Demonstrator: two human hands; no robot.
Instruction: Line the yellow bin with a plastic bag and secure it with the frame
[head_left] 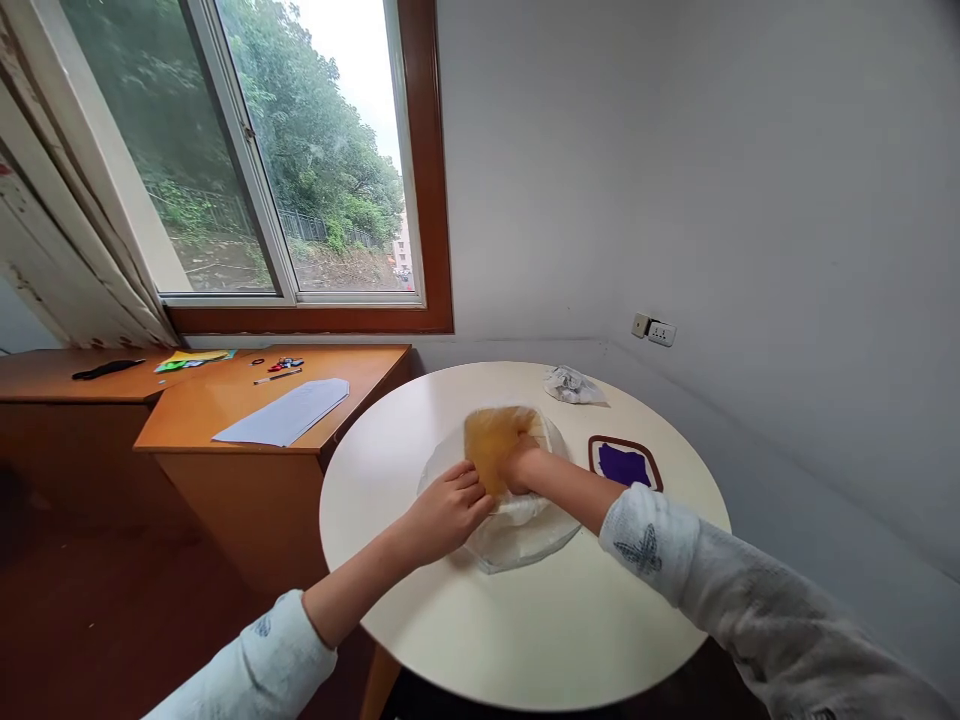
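Note:
A thin, whitish, bag-like piece (517, 545) spreads over the middle of the round table, around a yellowish-brown hollow (487, 440). I cannot make out exactly what kind of thing it is. My left hand (454, 508) has its fingers curled over the near left edge of the hollow, pinching it. Inside the hollow, on its right side, is my right hand (523, 465); its fingers are partly hidden and blurred, so whether they hold anything does not show.
On the round table (510, 640) lie a crumpled white piece (574, 385) and a brown-rimmed tray (656, 470) with purple material (624, 465). The wooden desk (375, 385) at left bears white papers (285, 412), a pen (277, 377) and small red-and-dark items (286, 364).

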